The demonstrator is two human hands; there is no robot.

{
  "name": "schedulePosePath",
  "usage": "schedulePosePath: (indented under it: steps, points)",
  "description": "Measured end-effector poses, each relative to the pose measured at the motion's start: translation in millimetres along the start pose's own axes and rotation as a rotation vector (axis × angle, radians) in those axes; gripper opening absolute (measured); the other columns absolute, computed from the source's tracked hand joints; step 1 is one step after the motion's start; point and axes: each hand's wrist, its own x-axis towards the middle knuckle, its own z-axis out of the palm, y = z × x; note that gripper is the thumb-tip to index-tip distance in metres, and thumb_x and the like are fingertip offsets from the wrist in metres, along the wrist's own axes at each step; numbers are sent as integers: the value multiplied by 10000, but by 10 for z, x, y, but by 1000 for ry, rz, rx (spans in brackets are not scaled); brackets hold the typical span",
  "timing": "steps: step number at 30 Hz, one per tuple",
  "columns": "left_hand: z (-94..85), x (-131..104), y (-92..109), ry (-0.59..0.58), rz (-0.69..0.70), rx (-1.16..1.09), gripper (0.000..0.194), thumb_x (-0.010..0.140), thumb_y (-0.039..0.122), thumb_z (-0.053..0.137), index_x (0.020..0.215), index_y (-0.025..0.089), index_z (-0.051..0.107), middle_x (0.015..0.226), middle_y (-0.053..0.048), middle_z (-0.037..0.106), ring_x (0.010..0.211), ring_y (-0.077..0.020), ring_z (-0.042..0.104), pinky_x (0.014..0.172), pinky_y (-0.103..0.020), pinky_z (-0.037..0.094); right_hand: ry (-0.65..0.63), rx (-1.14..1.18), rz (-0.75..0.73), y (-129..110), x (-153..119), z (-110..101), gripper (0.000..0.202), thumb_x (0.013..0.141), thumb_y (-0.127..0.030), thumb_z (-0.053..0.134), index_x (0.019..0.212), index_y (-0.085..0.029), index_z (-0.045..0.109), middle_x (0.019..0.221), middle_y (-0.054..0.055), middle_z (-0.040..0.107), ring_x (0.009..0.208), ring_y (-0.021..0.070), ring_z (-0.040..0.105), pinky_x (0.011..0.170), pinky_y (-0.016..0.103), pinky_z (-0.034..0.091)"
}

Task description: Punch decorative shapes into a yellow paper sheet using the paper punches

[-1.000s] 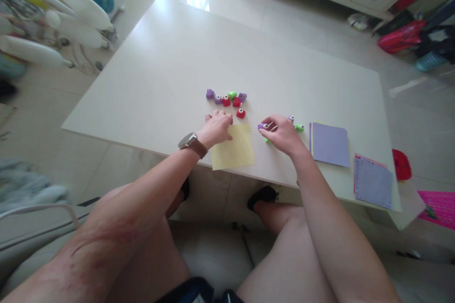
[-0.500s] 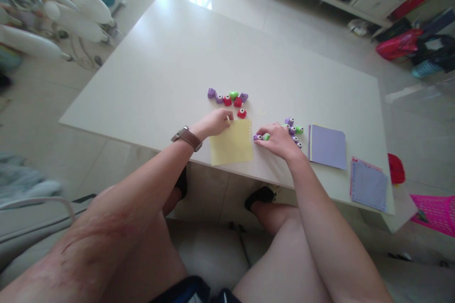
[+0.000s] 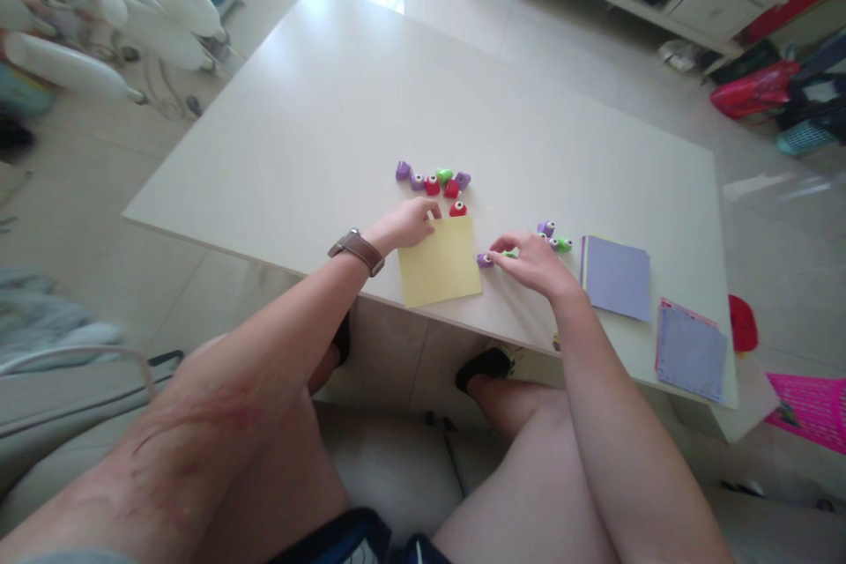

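A yellow sheet of paper [image 3: 441,269] lies at the table's near edge. My left hand [image 3: 415,223] has its fingers curled at the sheet's upper left edge and grips it there. Just beyond the sheet stands a red craft punch [image 3: 458,209]. My right hand [image 3: 529,262] is low over the table, right of the sheet, with thumb and index finger apart. At its fingertips is a purple craft punch [image 3: 485,260], and a green craft punch [image 3: 509,255] shows partly under the fingers.
More craft punches in purple, red and green [image 3: 432,185] stand behind my left hand. Another cluster [image 3: 553,244] sits beyond my right hand. To the right lie a stack of purple paper [image 3: 618,278] and a pale sheet with punched edges [image 3: 691,352] on the white table [image 3: 317,106].
The small cut-outs along the yellow sheet's right edge no longer show there. My right hand has drawn back slightly right from the purple punch. The whole view has shifted slightly.
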Motion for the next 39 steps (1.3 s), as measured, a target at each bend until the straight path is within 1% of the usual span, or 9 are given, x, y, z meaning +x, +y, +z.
schedulePosePath:
  steps: [8, 15, 20, 24, 28, 32, 34, 36, 39]
  points:
    - [26, -4, 19, 2, -15, 18, 287, 816, 118, 622, 1069, 217, 713, 974, -70, 728, 940, -258, 688, 830, -358, 538, 22, 21, -5, 25, 20, 2, 143, 877, -331, 730, 774, -233, 747, 889, 67, 789, 870, 277, 695, 853, 438, 494]
    - [25, 10, -5, 18, -16, 25, 321, 785, 108, 640, 1075, 222, 719, 967, -60, 728, 948, -253, 683, 847, -346, 544, 26, 24, -9, 38, 21, 8, 162, 874, -345, 736, 754, -237, 740, 873, 77, 784, 867, 287, 696, 860, 449, 502]
    - [20, 31, -9, -19, -42, -24, 321, 791, 113, 651, 1088, 213, 718, 943, -60, 719, 875, -237, 683, 803, -339, 545, 29, 31, -12, 52, 21, 13, 169, 877, -355, 726, 758, -235, 736, 873, 71, 785, 863, 281, 695, 876, 453, 502]
    - [22, 60, -60, -29, -35, -71, 315, 788, 137, 678, 1089, 221, 719, 910, -52, 710, 848, -232, 681, 772, -329, 542, 27, 20, -13, 57, 19, 13, 179, 880, -361, 722, 757, -233, 737, 866, 67, 783, 860, 276, 691, 874, 447, 497]
    - [26, 80, -96, -33, -32, -83, 325, 780, 144, 685, 1091, 230, 717, 904, -48, 711, 828, -231, 683, 748, -326, 539, 18, 17, -8, 35, 13, 5, 170, 882, -355, 726, 763, -234, 739, 873, 67, 785, 860, 272, 690, 855, 434, 490]
    - [20, 65, -61, -38, -41, -57, 321, 796, 119, 649, 1094, 221, 709, 908, -52, 711, 805, -226, 682, 717, -320, 528, 0, 17, 10, 7, 9, 7, 126, 877, -337, 737, 802, -237, 749, 898, 58, 788, 870, 259, 692, 842, 410, 484]
    - [13, 46, -31, -38, -54, -53, 317, 803, 109, 641, 1094, 216, 707, 914, -55, 713, 810, -229, 682, 725, -324, 526, -3, 29, 10, 0, 7, 14, 96, 882, -328, 735, 860, -239, 764, 916, 52, 789, 873, 252, 694, 835, 400, 483]
    - [6, 28, -9, -31, -58, -47, 311, 806, 104, 638, 1088, 215, 707, 922, -57, 717, 828, -235, 686, 747, -331, 530, -11, 47, -1, -2, 5, 23, 108, 882, -338, 742, 907, -240, 779, 933, 52, 791, 873, 249, 696, 824, 391, 486]
    - [7, 21, -14, -18, -49, -29, 307, 799, 104, 645, 1076, 220, 710, 930, -58, 723, 856, -242, 691, 776, -337, 536, -27, 76, -20, 4, 4, 35, 136, 871, -363, 761, 912, -239, 797, 948, 59, 793, 879, 246, 702, 810, 377, 499]
